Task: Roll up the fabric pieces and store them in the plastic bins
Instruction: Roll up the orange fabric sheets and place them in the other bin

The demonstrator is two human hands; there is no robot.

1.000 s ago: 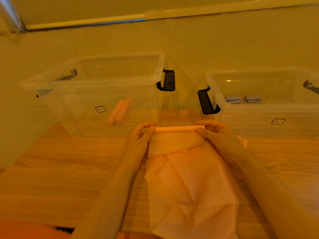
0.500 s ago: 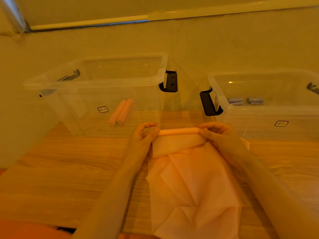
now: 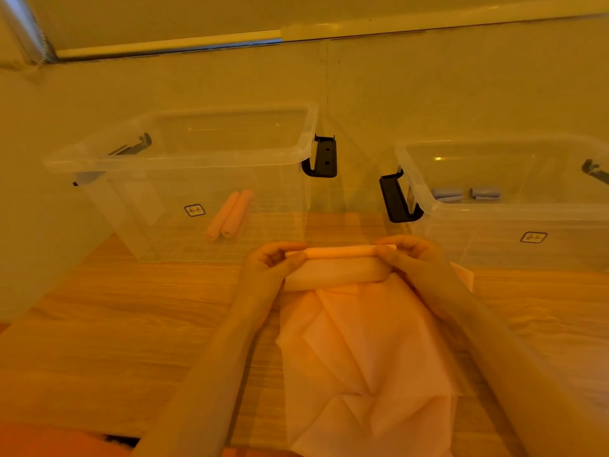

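Roll [image 3: 339, 251] thicker than before, pinched between left hand [image 3: 270, 268] and right hand [image 3: 415, 262].

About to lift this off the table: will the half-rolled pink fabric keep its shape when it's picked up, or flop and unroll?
Probably floppy: the pink fabric lies thin and creased, draping flat on the table. The rolled part likely unwinds if released, since the left hand and right hand pinch its ends. It looks light. Finished pink rolls in the left bin seem to hold shape.
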